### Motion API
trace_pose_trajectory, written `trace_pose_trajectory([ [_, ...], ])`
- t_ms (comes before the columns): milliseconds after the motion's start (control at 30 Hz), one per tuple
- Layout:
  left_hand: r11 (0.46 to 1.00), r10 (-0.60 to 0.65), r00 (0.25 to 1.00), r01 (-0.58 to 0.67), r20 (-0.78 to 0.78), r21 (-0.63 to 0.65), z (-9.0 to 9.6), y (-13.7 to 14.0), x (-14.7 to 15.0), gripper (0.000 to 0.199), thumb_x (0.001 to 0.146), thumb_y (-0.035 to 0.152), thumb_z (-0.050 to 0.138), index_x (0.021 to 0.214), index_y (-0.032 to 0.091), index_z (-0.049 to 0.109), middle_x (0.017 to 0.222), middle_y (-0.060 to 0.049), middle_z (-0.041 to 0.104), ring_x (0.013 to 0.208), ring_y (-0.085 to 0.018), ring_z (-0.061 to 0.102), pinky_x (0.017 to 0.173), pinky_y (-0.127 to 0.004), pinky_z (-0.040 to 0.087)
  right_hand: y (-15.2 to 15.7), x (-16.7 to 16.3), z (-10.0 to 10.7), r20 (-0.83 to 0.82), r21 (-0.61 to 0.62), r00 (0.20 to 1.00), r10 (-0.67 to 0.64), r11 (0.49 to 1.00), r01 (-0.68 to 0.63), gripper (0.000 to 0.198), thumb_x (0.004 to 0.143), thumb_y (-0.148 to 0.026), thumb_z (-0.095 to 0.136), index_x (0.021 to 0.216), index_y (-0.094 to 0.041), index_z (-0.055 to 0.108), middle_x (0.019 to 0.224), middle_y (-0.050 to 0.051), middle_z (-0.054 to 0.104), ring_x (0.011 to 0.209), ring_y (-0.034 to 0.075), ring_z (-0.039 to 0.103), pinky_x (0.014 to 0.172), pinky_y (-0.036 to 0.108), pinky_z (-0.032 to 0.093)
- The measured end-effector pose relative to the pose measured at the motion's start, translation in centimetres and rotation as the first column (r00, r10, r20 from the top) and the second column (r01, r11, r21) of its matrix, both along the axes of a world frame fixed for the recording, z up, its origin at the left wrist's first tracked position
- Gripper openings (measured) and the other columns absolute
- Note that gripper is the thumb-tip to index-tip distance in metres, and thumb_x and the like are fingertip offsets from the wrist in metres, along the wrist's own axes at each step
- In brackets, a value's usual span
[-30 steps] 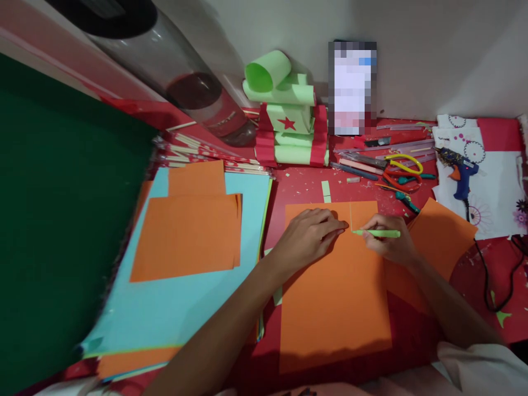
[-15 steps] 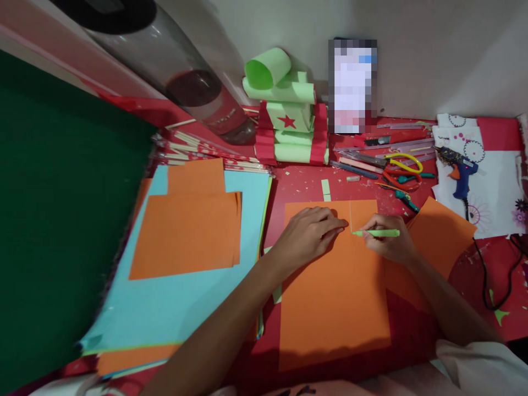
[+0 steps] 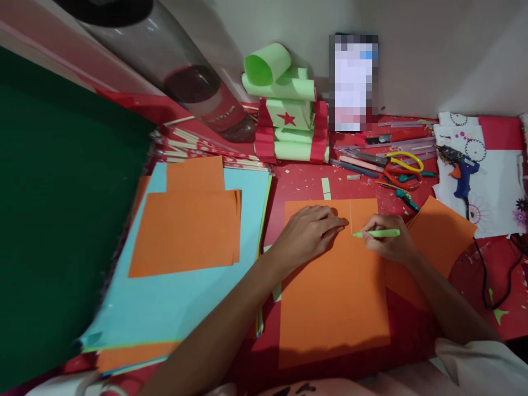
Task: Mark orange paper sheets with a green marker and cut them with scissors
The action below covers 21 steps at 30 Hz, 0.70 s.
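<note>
A large sheet of orange paper (image 3: 330,308) lies on the red table in front of me. My left hand (image 3: 317,228) rests flat on its upper part, fingers stretched toward a thin pale line (image 3: 351,217) that runs down from the top edge. Pinched in my right hand (image 3: 385,236) is a slim light green pen (image 3: 383,233), held almost level. Its tip touches the sheet at the lower end of the line, just right of my left fingertips. More orange sheets (image 3: 439,236) lie partly beneath my right forearm.
Coloured paper with a blue sheet (image 3: 181,313) on top is stacked at left. Behind stand a green paper model (image 3: 289,113), a bottle (image 3: 193,82) and a phone (image 3: 352,82). Scissors (image 3: 406,162), pliers (image 3: 407,200) and a glue gun (image 3: 464,173) lie at right, its black cable trailing.
The pen tip has moved very slightly down the sheet, and the pale line looks a touch longer. My left hand stays in place.
</note>
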<state>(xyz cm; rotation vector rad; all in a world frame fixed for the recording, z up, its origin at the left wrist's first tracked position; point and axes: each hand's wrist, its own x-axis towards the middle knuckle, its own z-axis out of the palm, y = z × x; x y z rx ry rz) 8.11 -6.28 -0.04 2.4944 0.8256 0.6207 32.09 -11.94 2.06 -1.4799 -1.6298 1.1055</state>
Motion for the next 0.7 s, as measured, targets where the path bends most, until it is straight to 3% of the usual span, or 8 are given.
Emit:
trace_pose_trajectory([
  [700,1.0,-0.005,1.0,0.005,0.026,-0.015,-0.26,0.06,0.05,0.026,0.105,0.017,0.054,0.116,0.021,0.077,0.092,-0.005,0.075,0.082,-0.019,0.066,0.076,-0.034,0.045,0.03,-0.01,0.23,-0.01,-0.008,1.0,0.027,1.0,-0.027,0.006,0.072,-0.016,0.064,0.068,-0.02,0.063,0.053,-0.005,0.057,0.046,0.008,0.043,0.047,0.022,0.033],
])
